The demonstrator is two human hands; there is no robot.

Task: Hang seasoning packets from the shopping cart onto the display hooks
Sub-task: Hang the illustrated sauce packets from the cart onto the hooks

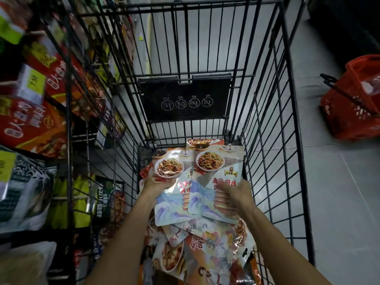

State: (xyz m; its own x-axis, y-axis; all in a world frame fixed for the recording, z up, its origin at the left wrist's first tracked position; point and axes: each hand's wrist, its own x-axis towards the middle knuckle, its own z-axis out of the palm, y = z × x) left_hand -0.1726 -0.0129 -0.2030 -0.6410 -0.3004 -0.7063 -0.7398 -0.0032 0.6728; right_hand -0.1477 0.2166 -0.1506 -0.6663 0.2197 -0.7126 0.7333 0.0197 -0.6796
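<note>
Nearest me: loose pile (pixel 207 249) of seasoning packets on the floor of the cart (pixel 287 120). They overlap, some face down. I count at least four; more may be buried.

Above the pile, both my hands are down in the cart.
- Left hand (pixel 158 185): fingers curled over the edge of the left packet (pixel 170 194), gripping it.
- Right hand (pixel 236 194): fingers bent round the right packet (pixel 207 182), which overlaps the left one.
- Both packets lie face up, each showing a noodle dish.
- A third packet (pixel 199 141) of the same print peeks out beyond them. I cannot tell whether others are stacked under the two I hold.

Further on: one black seat flap (pixel 185 97) with four round pictograms, folded against the cart's far end.

To my left, just beside the cart: display rack (pixel 70 140), crowded with hanging bags, at least three yellow-green price tags. Whether any came from this cart I cannot tell.

Well apart on the right: one red basket (pixel 353 103) on the floor.

Progress, my judgement: gathering stage. Nothing in my hands has reached a hook, and the pile suggests plenty is left.
</note>
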